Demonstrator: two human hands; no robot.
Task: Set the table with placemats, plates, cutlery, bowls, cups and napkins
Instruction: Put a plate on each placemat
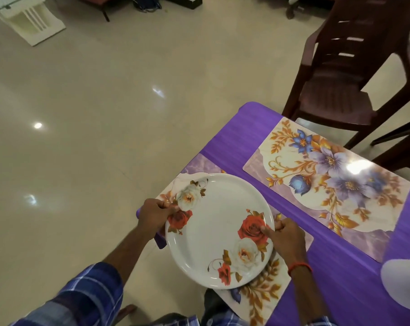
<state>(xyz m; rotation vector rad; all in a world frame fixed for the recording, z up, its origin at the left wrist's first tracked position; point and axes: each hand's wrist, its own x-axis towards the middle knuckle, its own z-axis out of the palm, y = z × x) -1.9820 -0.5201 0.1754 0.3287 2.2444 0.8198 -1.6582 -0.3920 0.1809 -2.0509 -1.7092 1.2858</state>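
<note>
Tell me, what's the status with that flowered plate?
Hands: left hand and right hand grip the plate by opposite rims. Plate over the near placemat; set down or not, unclear. Nothing visible in the way.

- A single view, worn on the person's head, looks forward and steeply down over the near corner of the bench (340,290).
- It is close to the work: the left hand (154,217) and right hand (286,238), each gripping the rim of the plate (218,227), fill the lower middle, and the forearms enter from the bottom edge.
- The wide lens cuts the bench off at the right and bottom edges. The floor (105,114) spreads across the left and top, and a chair (335,95) stands at the upper right.
</note>
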